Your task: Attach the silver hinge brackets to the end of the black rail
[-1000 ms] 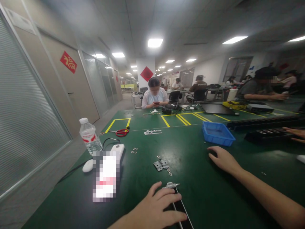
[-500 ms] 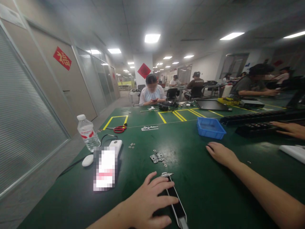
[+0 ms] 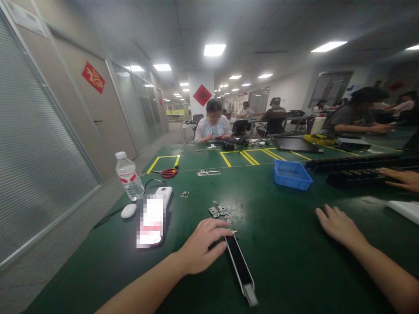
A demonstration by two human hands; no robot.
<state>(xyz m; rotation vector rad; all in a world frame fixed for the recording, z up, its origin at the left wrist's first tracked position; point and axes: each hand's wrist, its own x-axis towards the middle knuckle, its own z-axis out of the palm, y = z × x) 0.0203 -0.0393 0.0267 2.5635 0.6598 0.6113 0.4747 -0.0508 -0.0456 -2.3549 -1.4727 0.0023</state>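
My left hand (image 3: 207, 245) reaches over the far end of a long, narrow black holder with a white edge (image 3: 240, 261). Its fingertips are at that end, thumb apart from the fingers; I cannot tell whether they press on it. A flat metallic piece (image 3: 251, 295) sticks out of the holder's near end. Just beyond the fingers lie grey metal plates with holes, like small hinges (image 3: 218, 210), with small metal rings (image 3: 228, 219) around them. My right hand (image 3: 340, 226) is open over the green table (image 3: 288, 261), fingers spread, holding nothing.
On the left are a water bottle (image 3: 128, 176), a white mouse-like object (image 3: 128, 211) and a lit phone (image 3: 151, 222). Red-handled scissors (image 3: 169, 173) and white strips (image 3: 208, 173) lie farther back. A blue bin (image 3: 292, 175) stands right, near another person's hand (image 3: 401, 176). A person (image 3: 213, 124) sits opposite.
My left hand has moved forward from the holder's middle to its far end. My right hand has shifted right, away from the blue bin, and its fingers have spread. The view has tilted slightly.
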